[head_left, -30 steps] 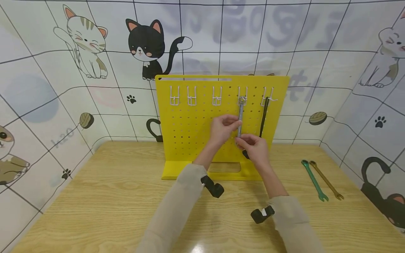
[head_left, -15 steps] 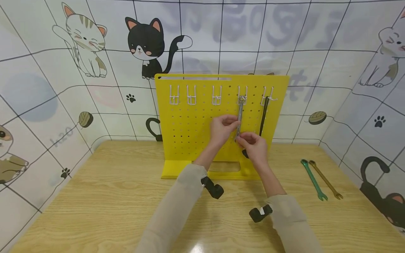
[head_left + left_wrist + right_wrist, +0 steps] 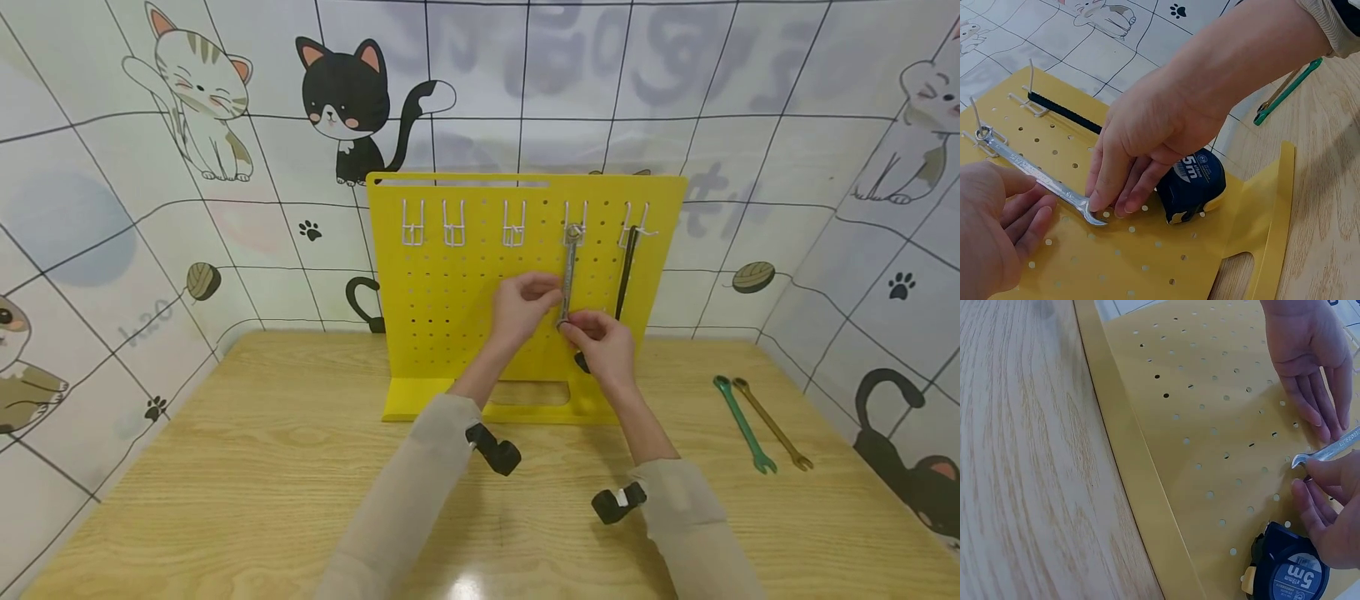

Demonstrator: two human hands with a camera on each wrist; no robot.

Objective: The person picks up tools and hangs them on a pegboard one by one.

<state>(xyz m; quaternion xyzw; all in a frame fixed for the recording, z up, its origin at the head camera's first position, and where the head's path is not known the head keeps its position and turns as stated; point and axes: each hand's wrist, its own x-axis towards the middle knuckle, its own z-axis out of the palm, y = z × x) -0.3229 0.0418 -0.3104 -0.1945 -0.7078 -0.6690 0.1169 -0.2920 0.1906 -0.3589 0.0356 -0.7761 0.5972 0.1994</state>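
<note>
A silver combination wrench (image 3: 569, 271) hangs by its ring end on a white wire hook (image 3: 576, 211) of the yellow pegboard (image 3: 420, 354). Its open end points down, and my right hand (image 3: 606, 346) pinches it there between thumb and fingers. My left hand (image 3: 521, 307) is just left of the wrench's shaft, fingers extended and fairly straight; in the right wrist view (image 3: 1310, 369) they appear beside the shaft without gripping it. Behind the right hand, a dark blue tape measure (image 3: 1191, 184) hangs from a black strap (image 3: 626, 271) on the rightmost hook.
Several white hooks line the board's upper part, including one at the far left (image 3: 413, 225). A green wrench (image 3: 745, 425) and a gold wrench (image 3: 772, 423) lie on the wooden table (image 3: 262, 467) at right. A cat-patterned sheet (image 3: 480, 92) covers the walls behind.
My left hand has loosened from the wrench's shaft and drawn slightly left. The right hand still holds the lower end, which has shifted a little to the left.
</note>
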